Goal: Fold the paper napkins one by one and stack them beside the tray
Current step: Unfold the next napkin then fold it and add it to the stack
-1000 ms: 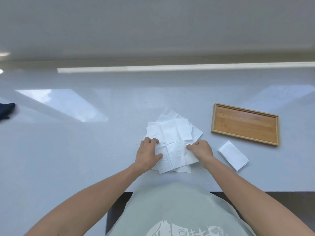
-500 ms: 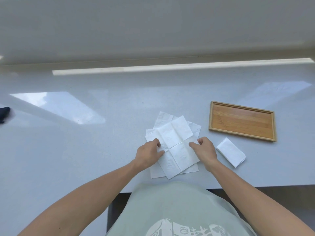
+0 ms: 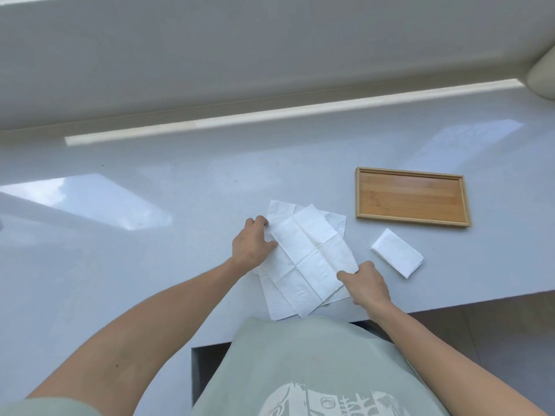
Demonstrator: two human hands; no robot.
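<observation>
A loose pile of unfolded white paper napkins [image 3: 303, 259] lies on the grey counter in front of me. The top napkin [image 3: 312, 253] is spread open, turned at an angle, with crease lines showing. My left hand [image 3: 252, 244] pinches its upper left edge. My right hand [image 3: 366, 282] pinches its lower right edge. A folded napkin [image 3: 397, 253] rests on the counter just below the left end of the wooden tray [image 3: 360, 193], which is empty.
The grey counter's [image 3: 150, 265] front edge runs close under my right hand, with a recess below my torso. A pale rounded object [image 3: 543, 73] sits at the far right corner. Bright window reflections lie on the left of the counter.
Both hands have moved apart along the top napkin: the left up to its far left edge, the right down to its near right edge. The napkin has shifted and turned slightly.
</observation>
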